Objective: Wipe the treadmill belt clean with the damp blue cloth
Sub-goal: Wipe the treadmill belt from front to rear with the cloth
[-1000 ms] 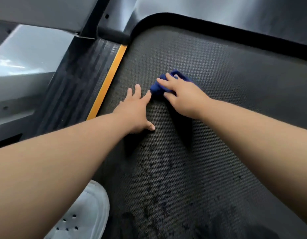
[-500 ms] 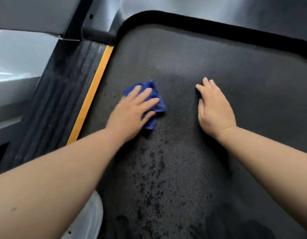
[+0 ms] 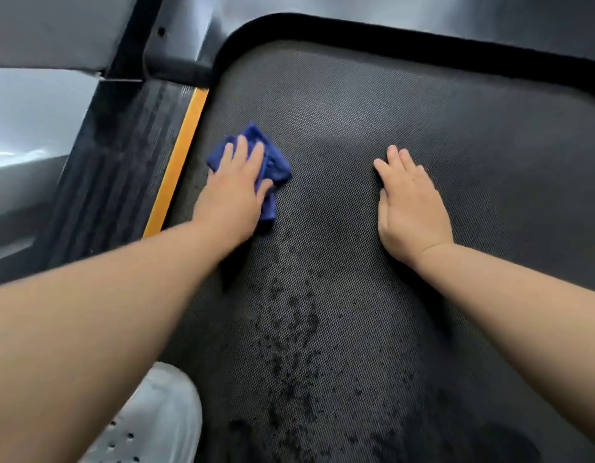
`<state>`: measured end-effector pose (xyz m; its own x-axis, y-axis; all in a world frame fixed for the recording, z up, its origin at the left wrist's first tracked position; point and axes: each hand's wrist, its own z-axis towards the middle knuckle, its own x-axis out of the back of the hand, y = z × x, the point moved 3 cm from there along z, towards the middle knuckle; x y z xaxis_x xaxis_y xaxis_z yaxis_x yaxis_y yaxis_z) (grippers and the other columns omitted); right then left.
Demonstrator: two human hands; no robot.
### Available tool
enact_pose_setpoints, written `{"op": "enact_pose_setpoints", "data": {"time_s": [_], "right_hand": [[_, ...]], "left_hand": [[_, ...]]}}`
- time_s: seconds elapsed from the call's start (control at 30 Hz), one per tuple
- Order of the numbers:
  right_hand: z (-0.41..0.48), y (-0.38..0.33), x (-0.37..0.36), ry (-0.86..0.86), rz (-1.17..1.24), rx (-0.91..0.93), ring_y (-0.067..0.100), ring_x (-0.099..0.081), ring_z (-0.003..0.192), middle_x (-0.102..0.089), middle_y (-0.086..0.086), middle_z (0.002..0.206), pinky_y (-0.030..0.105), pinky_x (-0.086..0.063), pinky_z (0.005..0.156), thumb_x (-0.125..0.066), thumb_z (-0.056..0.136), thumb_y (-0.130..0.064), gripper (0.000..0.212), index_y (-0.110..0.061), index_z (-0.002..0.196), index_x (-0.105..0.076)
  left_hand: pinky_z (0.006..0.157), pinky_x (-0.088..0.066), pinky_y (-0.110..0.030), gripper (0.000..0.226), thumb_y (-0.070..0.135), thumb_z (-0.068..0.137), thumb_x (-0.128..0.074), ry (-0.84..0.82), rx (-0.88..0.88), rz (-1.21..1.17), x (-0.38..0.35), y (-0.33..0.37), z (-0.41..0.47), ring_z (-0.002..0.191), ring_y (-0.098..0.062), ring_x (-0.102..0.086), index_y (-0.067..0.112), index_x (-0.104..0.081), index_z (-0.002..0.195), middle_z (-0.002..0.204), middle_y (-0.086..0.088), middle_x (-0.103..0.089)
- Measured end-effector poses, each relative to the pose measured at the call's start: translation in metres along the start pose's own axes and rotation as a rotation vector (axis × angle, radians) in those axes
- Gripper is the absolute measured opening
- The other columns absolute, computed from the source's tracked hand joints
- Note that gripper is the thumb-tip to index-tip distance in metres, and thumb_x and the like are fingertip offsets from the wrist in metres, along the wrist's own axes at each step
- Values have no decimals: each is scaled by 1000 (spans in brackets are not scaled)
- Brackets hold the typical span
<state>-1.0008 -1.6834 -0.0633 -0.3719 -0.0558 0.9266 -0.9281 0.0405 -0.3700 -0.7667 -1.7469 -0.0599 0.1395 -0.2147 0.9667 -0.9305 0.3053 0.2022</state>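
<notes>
The dark textured treadmill belt (image 3: 373, 121) fills most of the view. A crumpled blue cloth (image 3: 275, 166) lies on it near the left edge. My left hand (image 3: 234, 192) presses flat on the cloth with straight fingers and covers its left half. My right hand (image 3: 409, 202) rests flat on the bare belt to the right, well apart from the cloth, fingers straight and together. Dark wet speckles (image 3: 296, 335) mark the belt below and between my hands.
A yellow strip (image 3: 177, 162) and a ribbed black side rail (image 3: 112, 168) run along the belt's left edge. The black curved front cover (image 3: 389, 38) borders the belt at the top. A white perforated shoe (image 3: 152, 419) shows at the bottom left.
The cloth passed from under my right hand to under my left hand. My left hand has slid it left toward the yellow strip. My right hand moved right and now lies flat on the belt.
</notes>
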Motion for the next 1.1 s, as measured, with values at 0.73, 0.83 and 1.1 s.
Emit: {"op": "enact_pose_setpoints", "data": {"time_s": [0.73,0.83,1.1], "right_hand": [[1,-2,4,-23,-3,17,28,-19,145,-25,13,155,35,-10,118,-38,94,-10,48,-8,142,-39],[1,-1,3,-9,-19,15,28,-19,145,-25,13,155,35,-9,118,-38,94,-10,48,-8,142,-39],[0,-3,2,-5,-23,-4,25,-15,146,-21,11,157,33,-6,117,-37,95,-11,49,-10,144,-36]], "left_hand": [[96,-45,-55,57,35,91,-33,-125,-389,100,-25,64,-78,129,-36,-46,2,-50,135,140,-18,-48],[88,-49,-54,58,37,88,-36,-132,-515,169,-18,47,-48,123,-37,-52,3,-53,131,136,-18,-52],[112,-22,-49,57,31,100,-37,-69,-38,125,-8,56,9,144,-31,-13,8,-20,149,157,-13,-14]]}}
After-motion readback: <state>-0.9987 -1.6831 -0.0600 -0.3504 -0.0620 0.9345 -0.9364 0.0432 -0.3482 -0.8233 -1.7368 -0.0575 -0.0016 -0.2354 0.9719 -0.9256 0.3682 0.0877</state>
